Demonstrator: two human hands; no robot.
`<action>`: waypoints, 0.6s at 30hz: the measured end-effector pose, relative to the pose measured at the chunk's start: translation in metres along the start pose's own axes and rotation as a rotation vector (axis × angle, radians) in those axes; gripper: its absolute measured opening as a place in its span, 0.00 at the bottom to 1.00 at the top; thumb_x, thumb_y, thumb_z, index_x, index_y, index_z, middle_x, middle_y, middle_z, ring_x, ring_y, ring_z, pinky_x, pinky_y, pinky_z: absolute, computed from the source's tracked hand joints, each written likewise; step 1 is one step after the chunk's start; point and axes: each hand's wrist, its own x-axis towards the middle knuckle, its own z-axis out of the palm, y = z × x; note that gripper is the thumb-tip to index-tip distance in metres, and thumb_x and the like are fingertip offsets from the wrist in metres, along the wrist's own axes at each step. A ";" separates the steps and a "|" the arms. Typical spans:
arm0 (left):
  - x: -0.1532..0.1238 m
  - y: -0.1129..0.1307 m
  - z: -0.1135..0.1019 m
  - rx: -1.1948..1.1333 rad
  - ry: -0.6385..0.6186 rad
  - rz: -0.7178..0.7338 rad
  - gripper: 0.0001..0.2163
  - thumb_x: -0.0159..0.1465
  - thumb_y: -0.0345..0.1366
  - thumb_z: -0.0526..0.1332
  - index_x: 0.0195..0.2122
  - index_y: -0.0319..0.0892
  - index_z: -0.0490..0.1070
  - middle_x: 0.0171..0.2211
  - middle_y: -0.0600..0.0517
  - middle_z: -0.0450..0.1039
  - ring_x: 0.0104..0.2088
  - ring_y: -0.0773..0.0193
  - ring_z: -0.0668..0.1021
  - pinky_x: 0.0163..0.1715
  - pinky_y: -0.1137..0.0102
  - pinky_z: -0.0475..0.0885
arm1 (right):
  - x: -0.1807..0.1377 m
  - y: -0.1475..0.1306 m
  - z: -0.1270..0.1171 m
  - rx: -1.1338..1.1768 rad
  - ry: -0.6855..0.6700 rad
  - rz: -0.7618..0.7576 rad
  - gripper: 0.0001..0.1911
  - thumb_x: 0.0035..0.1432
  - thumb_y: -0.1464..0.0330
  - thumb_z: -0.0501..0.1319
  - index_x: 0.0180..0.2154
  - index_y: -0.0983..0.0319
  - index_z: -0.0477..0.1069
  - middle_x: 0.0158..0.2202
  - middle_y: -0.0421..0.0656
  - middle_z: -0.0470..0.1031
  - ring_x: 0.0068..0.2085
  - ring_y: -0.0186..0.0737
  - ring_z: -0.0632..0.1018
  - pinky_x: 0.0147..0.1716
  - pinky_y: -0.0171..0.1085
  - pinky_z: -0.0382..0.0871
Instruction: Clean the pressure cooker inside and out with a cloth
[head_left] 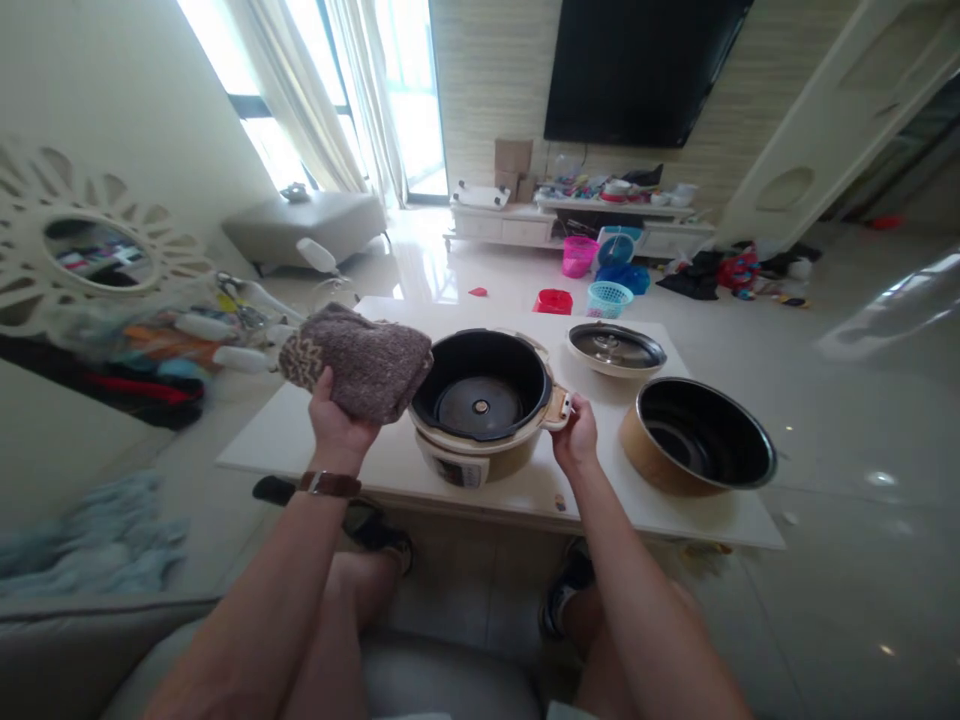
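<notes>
Head view: left grip [335, 412] is closed around a brown cloth [358, 358], raised beside the cooker body [480, 412]. Right grip [576, 436] pinches the cooker's side handle [560, 405]. Beyond, right, inner pot [697, 438] and lid [616, 348] rest on the worktop [300, 440].

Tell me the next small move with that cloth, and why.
Probably lower the cloth into the open cooker body: the left hand holds it bunched just beside the rim, the right hand steadies the cooker's handle, and the inner pot sits apart.
</notes>
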 end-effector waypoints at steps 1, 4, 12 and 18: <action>-0.003 0.003 0.008 0.017 -0.002 0.011 0.20 0.68 0.46 0.59 0.57 0.46 0.76 0.55 0.44 0.81 0.62 0.51 0.77 0.64 0.48 0.70 | -0.001 0.000 0.001 0.027 0.007 0.018 0.10 0.50 0.59 0.63 0.33 0.58 0.70 0.31 0.37 0.78 0.31 0.35 0.78 0.30 0.32 0.73; -0.008 0.012 0.036 0.089 -0.023 0.027 0.19 0.68 0.46 0.61 0.56 0.45 0.77 0.55 0.44 0.81 0.61 0.51 0.78 0.63 0.49 0.72 | -0.005 0.002 -0.001 0.039 0.043 0.079 0.11 0.51 0.59 0.64 0.32 0.58 0.68 0.28 0.35 0.76 0.28 0.32 0.75 0.25 0.30 0.70; -0.001 0.000 0.117 0.391 -0.068 0.113 0.08 0.62 0.33 0.68 0.42 0.40 0.79 0.44 0.44 0.84 0.53 0.54 0.83 0.60 0.56 0.76 | -0.009 -0.011 -0.002 0.080 0.007 0.188 0.11 0.49 0.61 0.64 0.34 0.57 0.68 0.28 0.33 0.75 0.26 0.31 0.74 0.22 0.29 0.68; -0.006 -0.048 0.135 0.826 -0.314 -0.040 0.06 0.57 0.32 0.71 0.35 0.37 0.80 0.35 0.43 0.83 0.39 0.50 0.84 0.55 0.47 0.77 | -0.013 -0.021 -0.002 0.063 0.008 0.251 0.11 0.49 0.61 0.62 0.35 0.57 0.68 0.26 0.34 0.76 0.24 0.33 0.73 0.22 0.31 0.67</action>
